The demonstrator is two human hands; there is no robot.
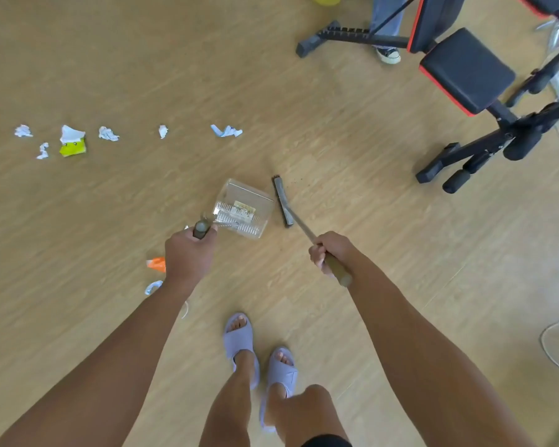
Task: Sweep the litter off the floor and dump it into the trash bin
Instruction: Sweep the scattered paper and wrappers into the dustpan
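Observation:
My left hand [189,253] grips the dark handle of a clear plastic dustpan [244,206] that rests on the wooden floor in front of me. My right hand [331,251] holds the handle of a broom whose narrow dark head [283,201] stands just right of the dustpan's mouth. A row of litter lies far left: several crumpled white papers [108,133], a yellow-green and white wrapper [72,141] and a blue-white strip [226,131]. An orange scrap [156,263] and a pale blue scrap [152,287] lie beside my left wrist. No trash bin is in view.
A black and red exercise bench [465,69] with metal legs fills the upper right. Someone's jeans leg and sneaker [388,54] stand behind it. A white cable [552,346] curls at the right edge. My feet in lilac slippers [241,341] are below.

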